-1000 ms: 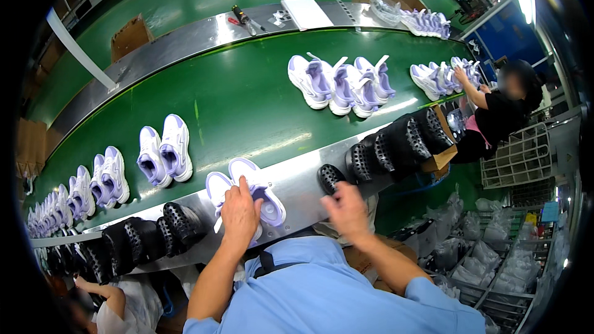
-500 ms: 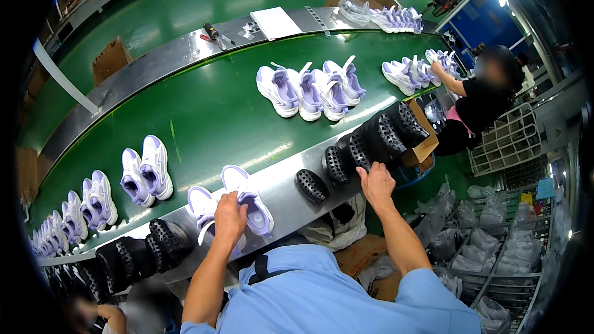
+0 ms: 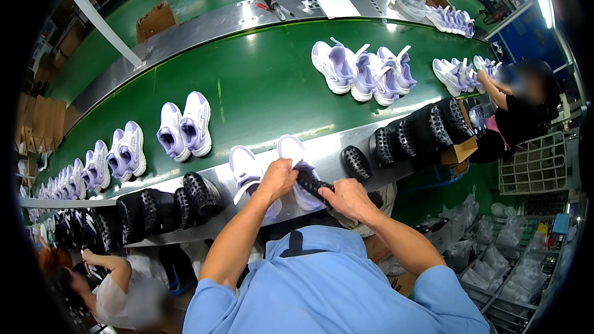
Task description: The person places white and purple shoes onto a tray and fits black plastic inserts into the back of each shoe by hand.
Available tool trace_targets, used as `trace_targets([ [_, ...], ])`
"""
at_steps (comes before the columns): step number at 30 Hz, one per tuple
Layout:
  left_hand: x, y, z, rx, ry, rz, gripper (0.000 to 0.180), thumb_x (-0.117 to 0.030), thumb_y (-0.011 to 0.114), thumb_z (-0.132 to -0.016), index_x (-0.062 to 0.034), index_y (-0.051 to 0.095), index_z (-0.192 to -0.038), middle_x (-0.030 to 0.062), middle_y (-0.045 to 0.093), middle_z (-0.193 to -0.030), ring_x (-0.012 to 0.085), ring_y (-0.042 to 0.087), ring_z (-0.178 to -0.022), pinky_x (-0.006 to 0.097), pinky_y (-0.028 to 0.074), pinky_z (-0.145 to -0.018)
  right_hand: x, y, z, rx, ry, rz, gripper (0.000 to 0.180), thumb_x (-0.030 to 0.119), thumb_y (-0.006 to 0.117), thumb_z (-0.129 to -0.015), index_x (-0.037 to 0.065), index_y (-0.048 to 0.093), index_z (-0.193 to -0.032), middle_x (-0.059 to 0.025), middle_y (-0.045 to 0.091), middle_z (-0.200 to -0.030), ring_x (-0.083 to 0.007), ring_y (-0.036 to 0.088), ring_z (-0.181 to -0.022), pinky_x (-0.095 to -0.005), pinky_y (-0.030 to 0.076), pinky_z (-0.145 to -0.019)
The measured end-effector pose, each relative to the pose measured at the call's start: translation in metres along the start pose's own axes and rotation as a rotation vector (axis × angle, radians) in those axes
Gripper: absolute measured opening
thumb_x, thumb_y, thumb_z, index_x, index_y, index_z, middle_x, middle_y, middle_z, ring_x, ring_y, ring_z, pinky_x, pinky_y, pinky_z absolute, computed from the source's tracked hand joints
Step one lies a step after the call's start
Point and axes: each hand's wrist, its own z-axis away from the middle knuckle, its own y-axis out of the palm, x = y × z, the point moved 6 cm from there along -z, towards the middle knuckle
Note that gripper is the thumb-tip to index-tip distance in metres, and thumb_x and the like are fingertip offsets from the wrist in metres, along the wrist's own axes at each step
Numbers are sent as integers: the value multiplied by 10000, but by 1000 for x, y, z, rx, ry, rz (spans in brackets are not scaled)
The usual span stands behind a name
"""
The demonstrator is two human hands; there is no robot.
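Observation:
A pair of white-and-lilac sneakers lies on the metal ledge in front of me. My left hand (image 3: 278, 179) is closed on the right sneaker (image 3: 291, 147), gripping it around the tongue. In my right hand (image 3: 350, 199) is a black perforated shoe insert (image 3: 312, 183). Its far end is at that sneaker's opening; how far it reaches inside is hidden. The left sneaker (image 3: 243, 162) rests beside it, its strap hanging out. A single black insert (image 3: 356, 162) lies right of my hands, apart from a row of similar inserts (image 3: 403, 138).
More sneakers (image 3: 185, 125) stand on the green belt (image 3: 260, 86), with a group (image 3: 365, 73) farther right. Black inserts (image 3: 201, 193) line the ledge at left. Co-workers sit at lower left and far right. A rack of plastic-wrapped items (image 3: 495, 263) is at lower right.
My right hand has moved left from beside the insert row to the right sneaker, and now holds an insert. My left hand has shifted to that sneaker's tongue. The whole view has turned left.

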Motion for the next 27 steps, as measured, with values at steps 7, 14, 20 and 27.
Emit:
trace_targets([
  [7, -21, 10, 1, -133, 172, 131, 454, -58, 702, -847, -10, 651, -1295, 273, 633, -1036, 469, 640, -1012, 500, 533, -924, 3, 53, -39, -315, -71, 86, 342, 324, 747, -911, -13, 709, -959, -225, 743, -892, -445, 733, -869, -509, 578, -789],
  [14, -19, 37, 29, -93, -282, 307, 1045, -98, 855, -764, -116, 279, -1636, 315, 705, -982, 508, 699, -953, 546, 557, -875, -32, 47, -41, -418, -249, -28, 463, 195, 784, -880, -44, 598, -1231, -272, 716, -994, -485, 704, -926, -536, 562, -824],
  [20, -17, 46, 18, -313, -362, 99, 848, -175, 790, -855, -67, 360, -1578, 284, 708, -834, 502, 701, -823, 570, 541, -742, -36, 59, -81, -307, -65, 46, 356, 236, 747, -909, -28, 601, -1099, -272, 711, -934, -493, 705, -847, -561, 564, -757],
  [27, -41, -6, 124, -399, -292, -84, 518, -289, 790, -893, -51, 649, -1331, 261, 711, -971, 477, 697, -872, 511, 571, -789, -45, 66, -89, -310, -197, 130, 346, 255, 738, -914, 7, 623, -1125, -224, 716, -952, -448, 721, -854, -552, 573, -759],
])
